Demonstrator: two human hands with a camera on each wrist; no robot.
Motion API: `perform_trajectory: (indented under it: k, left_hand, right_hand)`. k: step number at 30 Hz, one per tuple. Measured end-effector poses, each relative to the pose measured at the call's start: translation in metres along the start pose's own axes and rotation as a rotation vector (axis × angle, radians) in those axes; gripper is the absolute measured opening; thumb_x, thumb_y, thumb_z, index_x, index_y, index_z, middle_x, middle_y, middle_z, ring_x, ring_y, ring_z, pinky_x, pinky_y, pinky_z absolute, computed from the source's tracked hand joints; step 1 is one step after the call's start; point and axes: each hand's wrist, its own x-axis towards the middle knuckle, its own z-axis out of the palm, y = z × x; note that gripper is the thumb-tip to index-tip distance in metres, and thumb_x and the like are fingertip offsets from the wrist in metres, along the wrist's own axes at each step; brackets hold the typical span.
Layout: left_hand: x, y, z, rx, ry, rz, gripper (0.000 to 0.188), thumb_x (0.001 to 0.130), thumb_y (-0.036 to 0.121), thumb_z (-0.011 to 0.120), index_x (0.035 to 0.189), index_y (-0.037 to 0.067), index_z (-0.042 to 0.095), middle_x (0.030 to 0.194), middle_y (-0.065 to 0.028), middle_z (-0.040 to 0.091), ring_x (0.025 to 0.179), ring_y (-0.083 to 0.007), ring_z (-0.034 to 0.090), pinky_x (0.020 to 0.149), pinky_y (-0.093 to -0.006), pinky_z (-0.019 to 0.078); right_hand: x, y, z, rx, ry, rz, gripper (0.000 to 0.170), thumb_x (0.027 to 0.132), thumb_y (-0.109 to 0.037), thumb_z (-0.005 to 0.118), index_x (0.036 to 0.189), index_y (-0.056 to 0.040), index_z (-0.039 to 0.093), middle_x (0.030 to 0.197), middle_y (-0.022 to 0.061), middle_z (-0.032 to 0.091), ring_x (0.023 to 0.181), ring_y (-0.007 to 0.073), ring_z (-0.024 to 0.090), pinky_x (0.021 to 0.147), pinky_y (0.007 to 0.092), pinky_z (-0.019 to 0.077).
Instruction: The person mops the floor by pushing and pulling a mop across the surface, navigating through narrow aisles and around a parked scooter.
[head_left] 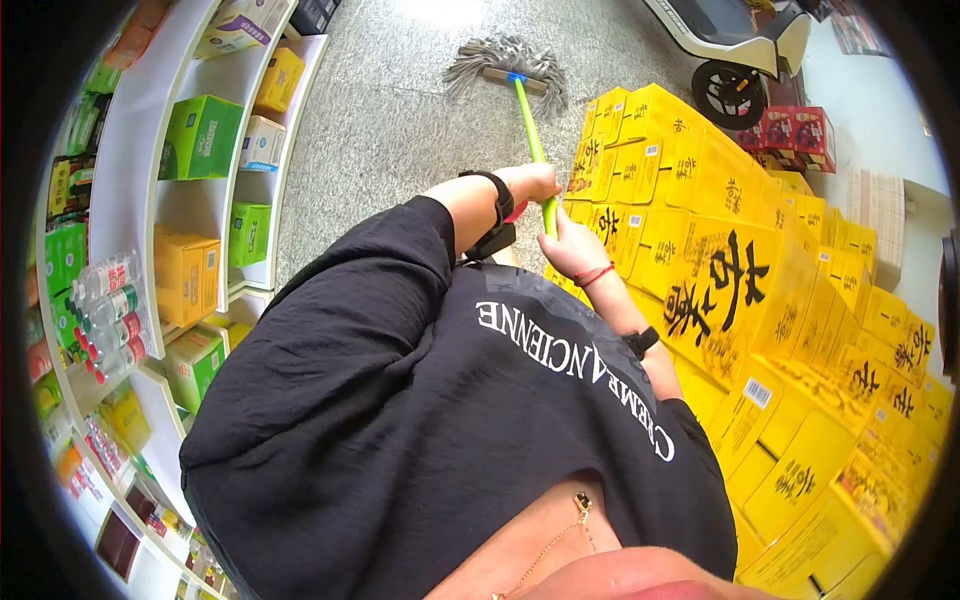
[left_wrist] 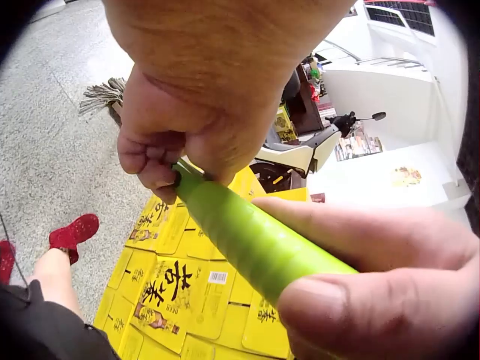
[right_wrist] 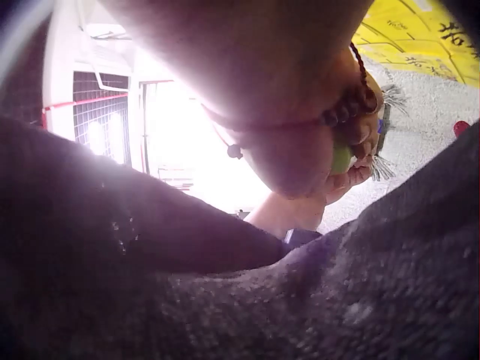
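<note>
Mop [head_left: 517, 82]: head's on the floor [head_left: 390, 90] out ahead of you, strands fanned, handle running back to you beside the yellow cartons [head_left: 735, 285]. Left grip [head_left: 530, 184]: closed round the handle, fingers wrapped, the one nearer the mop head. Right grip [head_left: 573, 246]: curled round the ribbed end, just behind the left.

Risks, my read:
- Grips sit close together near the end, so leverage is short. If the strands drag, the head could twist or skew on you.
- Cartons are right next to the handle and your right grip. A wide swing right would likely knock knuckles or shift the stack.
- Scooter wheel [head_left: 728, 95] and red boxes [head_left: 800, 138] lie past the cartons, right of the head. Push too far that way and strands could snag.
- Shelf [head_left: 135, 160] on your left: elbow room's limited if you pull back hard.
- Can't tell if the floor's wet. If so, your red shoes [left_wrist: 75, 231] could slip.
</note>
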Motion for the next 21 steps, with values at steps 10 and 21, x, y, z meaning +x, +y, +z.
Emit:
perform_trajectory:
  k: [10,21]
  left_hand:
    - [0.155,0.027,-0.125,0.036,-0.049,-0.085,0.036,0.082,0.035,0.046,0.081,0.003,0.063,0.072,-0.0121,0.062,0.064,-0.0229,0.059,0.062,-0.0337,0.0451]
    - [0.276,0.065,-0.228,-0.095,-0.097,-0.172,0.04,0.081,0.039,0.048,0.07,0.002,0.062,0.059,-0.0085,0.058,0.051,-0.0222,0.055,0.052,-0.034,0.0445]
  right_hand:
    - [0.16,0.042,-0.126,-0.012,0.014,-0.119,0.047,0.073,-0.033,0.047,0.108,-0.0021,0.041,0.082,0.0258,0.057,0.08,0.0402,0.055,0.072,0.0461,0.0428]
    - [0.271,0.077,-0.254,-0.091,-0.052,-0.197,0.048,0.072,-0.033,0.049,0.108,-0.0014,0.044,0.082,0.0242,0.058,0.08,0.038,0.055,0.071,0.0443,0.0436]
